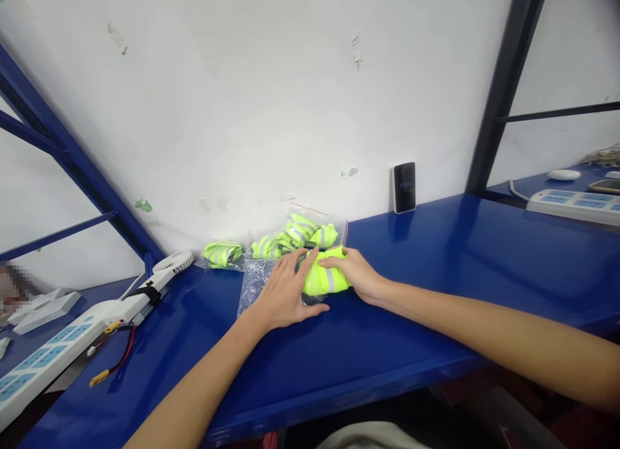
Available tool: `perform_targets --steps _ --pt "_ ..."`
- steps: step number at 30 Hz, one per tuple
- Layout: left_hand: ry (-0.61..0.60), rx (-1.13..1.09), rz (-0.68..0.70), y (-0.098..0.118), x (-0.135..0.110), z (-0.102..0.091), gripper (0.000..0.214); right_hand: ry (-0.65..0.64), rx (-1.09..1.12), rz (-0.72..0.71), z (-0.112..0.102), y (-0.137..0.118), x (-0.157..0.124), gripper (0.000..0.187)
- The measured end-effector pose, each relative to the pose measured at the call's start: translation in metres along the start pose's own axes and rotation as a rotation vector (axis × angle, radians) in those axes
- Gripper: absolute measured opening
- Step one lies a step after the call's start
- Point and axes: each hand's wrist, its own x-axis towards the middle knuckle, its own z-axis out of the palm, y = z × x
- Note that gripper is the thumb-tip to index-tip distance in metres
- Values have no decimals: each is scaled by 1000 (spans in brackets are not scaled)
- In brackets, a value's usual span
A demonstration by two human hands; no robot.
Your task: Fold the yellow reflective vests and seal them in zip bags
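Note:
A folded neon-yellow reflective vest [325, 281] with a grey stripe lies on the blue table in front of me. My right hand [361, 274] grips its right end, thumb on top and the fingers mostly hidden behind it. My left hand [285, 294] is spread over a clear plastic bag [254, 281], its fingers and thumb apart at the vest's left end. Whether the vest's left end is inside the bag, I cannot tell. Just behind the hands, more bagged yellow vests [290, 232] lie heaped against the wall. Another bagged vest [221, 254] sits to their left.
A black-faced device [403, 187] leans on the wall at the right. On the left are a long white power strip [58, 349], a small white fan [173, 261] and a cable with yellow connectors [99, 378]. Another power strip [576, 207] lies far right, beyond a dark post [498, 100].

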Motion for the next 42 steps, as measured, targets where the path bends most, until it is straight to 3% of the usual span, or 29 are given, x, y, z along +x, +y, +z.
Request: perform_targets --steps 7,17,26,34,42 --pt "0 -18 -35 4 2 -10 100 -51 152 77 3 -5 -2 31" --pt "-2 -127 -109 6 2 1 96 -9 109 87 4 1 -2 27" --pt "51 -33 -74 14 4 0 92 -35 56 54 4 6 -1 28" --pt "60 45 -103 24 11 9 100 -91 -1 -49 9 8 -6 24" --pt "88 98 -49 14 -3 -10 120 -57 -253 -111 8 -3 -10 36"
